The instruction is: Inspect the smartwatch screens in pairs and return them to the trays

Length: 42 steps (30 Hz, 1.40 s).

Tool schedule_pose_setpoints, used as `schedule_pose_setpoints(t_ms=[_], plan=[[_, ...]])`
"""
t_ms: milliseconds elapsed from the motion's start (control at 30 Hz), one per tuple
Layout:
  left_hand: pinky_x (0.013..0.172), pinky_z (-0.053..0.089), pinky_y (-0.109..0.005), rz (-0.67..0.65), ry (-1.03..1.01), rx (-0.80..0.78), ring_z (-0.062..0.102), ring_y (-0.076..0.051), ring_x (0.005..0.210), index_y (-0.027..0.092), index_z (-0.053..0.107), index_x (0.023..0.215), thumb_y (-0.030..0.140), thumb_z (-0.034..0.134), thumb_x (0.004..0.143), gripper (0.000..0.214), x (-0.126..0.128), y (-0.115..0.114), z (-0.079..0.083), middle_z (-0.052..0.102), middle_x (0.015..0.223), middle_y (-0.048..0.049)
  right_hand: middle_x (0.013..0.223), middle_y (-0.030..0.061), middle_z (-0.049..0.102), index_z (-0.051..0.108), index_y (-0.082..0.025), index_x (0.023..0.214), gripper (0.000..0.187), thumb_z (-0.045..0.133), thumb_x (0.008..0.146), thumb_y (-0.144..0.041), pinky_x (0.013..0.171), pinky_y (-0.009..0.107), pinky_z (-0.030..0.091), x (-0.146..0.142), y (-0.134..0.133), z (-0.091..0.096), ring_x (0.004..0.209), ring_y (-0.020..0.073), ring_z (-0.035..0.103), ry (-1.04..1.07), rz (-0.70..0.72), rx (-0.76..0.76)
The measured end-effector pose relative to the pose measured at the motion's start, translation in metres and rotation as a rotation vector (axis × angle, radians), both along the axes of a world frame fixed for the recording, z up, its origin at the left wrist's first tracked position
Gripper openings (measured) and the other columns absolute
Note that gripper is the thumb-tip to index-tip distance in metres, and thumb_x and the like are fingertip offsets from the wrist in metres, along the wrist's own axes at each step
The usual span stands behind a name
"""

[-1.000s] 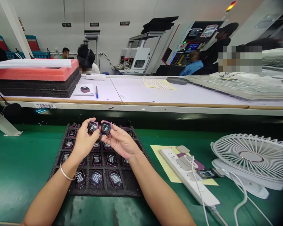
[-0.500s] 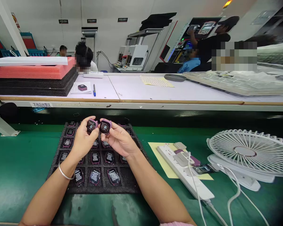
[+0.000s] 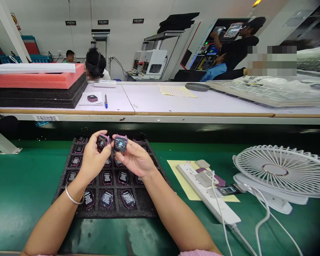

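Head view: left hand (image 3: 95, 156) pinches a purple smartwatch (image 3: 102, 142), fingers clamped on its case. Right hand (image 3: 135, 160) holds a second smartwatch (image 3: 120, 144), fingers likewise clamped on the case. Both watches sit close together, screens up, just above a black foam tray (image 3: 149, 202). Rows of other watches (image 3: 107, 199) lie in the tray's slots. Bangle (image 3: 72, 196) on left wrist. Green surface (image 3: 21, 192) carries the tray, with a power strip (image 3: 200, 188) and white fan (image 3: 276, 170) to the right.

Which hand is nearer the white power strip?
Right: the right hand is left of the white power strip, apart from it; the left hand is farther left.
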<state>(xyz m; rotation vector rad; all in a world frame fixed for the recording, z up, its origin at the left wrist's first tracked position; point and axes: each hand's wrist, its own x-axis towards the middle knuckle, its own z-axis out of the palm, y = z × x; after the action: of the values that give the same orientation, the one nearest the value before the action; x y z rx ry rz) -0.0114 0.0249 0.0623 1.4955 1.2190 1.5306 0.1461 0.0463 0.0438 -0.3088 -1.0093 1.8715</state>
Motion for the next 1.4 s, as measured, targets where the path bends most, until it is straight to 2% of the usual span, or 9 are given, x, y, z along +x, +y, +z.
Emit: schedule_pose_setpoints(t_ms=[133, 333, 533, 733, 900, 1133, 1400], plan=[[0.077, 0.048, -0.029, 0.004, 0.04, -0.004, 0.058, -0.015, 0.081, 0.016, 0.061, 0.117, 0.026, 0.064, 0.073, 0.046, -0.0012, -0.0009, 0.0007, 0.066, 0.097, -0.0042, 0.097, 0.0067, 0.07, 0.071, -0.019, 0.114, 0.041, 0.078, 0.077, -0.035, 0.062, 0.03, 0.041, 0.0004, -0.0002, -0.0006, 0.059, 0.0113, 0.046, -0.005, -0.007, 0.005], [0.076, 0.048, -0.028, -0.012, -0.028, -0.004, 0.059, -0.015, 0.082, 0.016, 0.062, 0.117, 0.026, 0.066, 0.071, 0.047, 0.0002, -0.0018, 0.0007, 0.065, 0.096, -0.0036, 0.096, 0.0063, 0.07, 0.071, -0.02, 0.113, 0.04, 0.077, 0.077, -0.036, 0.061, 0.03, 0.039, 0.0013, -0.0001, 0.0009, 0.057, 0.0109, 0.044, 0.005, -0.017, 0.008], [0.073, 0.046, -0.027, 0.032, 0.042, -0.009, 0.057, -0.013, 0.078, 0.017, 0.063, 0.117, 0.023, 0.064, 0.072, 0.046, 0.0007, -0.0039, 0.0019, 0.066, 0.096, -0.0032, 0.096, 0.0067, 0.069, 0.07, -0.02, 0.114, 0.038, 0.075, 0.079, -0.035, 0.06, 0.03, 0.039, 0.0013, -0.0003, -0.0001, 0.056, 0.011, 0.042, -0.006, -0.025, 0.025], [0.07, 0.046, -0.025, 0.008, -0.027, 0.0, 0.056, -0.013, 0.076, 0.016, 0.061, 0.116, 0.025, 0.065, 0.07, 0.047, 0.0018, -0.0046, 0.0048, 0.064, 0.093, -0.0026, 0.098, 0.0073, 0.07, 0.069, -0.02, 0.115, 0.037, 0.074, 0.081, -0.034, 0.06, 0.03, 0.041, 0.0011, -0.0011, 0.0001, 0.057, 0.0113, 0.045, -0.01, -0.029, 0.034], [0.067, 0.045, -0.025, 0.017, 0.012, -0.012, 0.053, -0.011, 0.071, 0.016, 0.062, 0.115, 0.025, 0.064, 0.071, 0.045, 0.0009, -0.0042, 0.0037, 0.063, 0.089, -0.001, 0.096, 0.0057, 0.071, 0.071, -0.019, 0.113, 0.044, 0.081, 0.075, -0.038, 0.059, 0.028, 0.04, 0.0006, -0.0007, -0.0005, 0.056, 0.01, 0.046, 0.019, -0.012, 0.032], [0.076, 0.047, -0.026, -0.003, -0.06, -0.018, 0.058, -0.014, 0.081, 0.016, 0.061, 0.116, 0.026, 0.067, 0.069, 0.048, 0.0015, -0.0027, 0.0041, 0.063, 0.096, -0.0034, 0.097, 0.0073, 0.071, 0.07, -0.021, 0.113, 0.042, 0.078, 0.076, -0.04, 0.059, 0.031, 0.04, 0.0008, -0.0024, 0.0005, 0.056, 0.0119, 0.044, -0.033, -0.042, 0.041], [0.072, 0.046, -0.025, 0.007, -0.023, -0.02, 0.056, -0.013, 0.077, 0.016, 0.062, 0.116, 0.025, 0.065, 0.07, 0.046, 0.0001, -0.0027, 0.0027, 0.063, 0.093, -0.0022, 0.099, 0.0083, 0.069, 0.069, -0.021, 0.114, 0.042, 0.076, 0.077, -0.04, 0.06, 0.032, 0.038, 0.0013, -0.0018, -0.0016, 0.057, 0.0126, 0.044, -0.069, -0.041, 0.067]])
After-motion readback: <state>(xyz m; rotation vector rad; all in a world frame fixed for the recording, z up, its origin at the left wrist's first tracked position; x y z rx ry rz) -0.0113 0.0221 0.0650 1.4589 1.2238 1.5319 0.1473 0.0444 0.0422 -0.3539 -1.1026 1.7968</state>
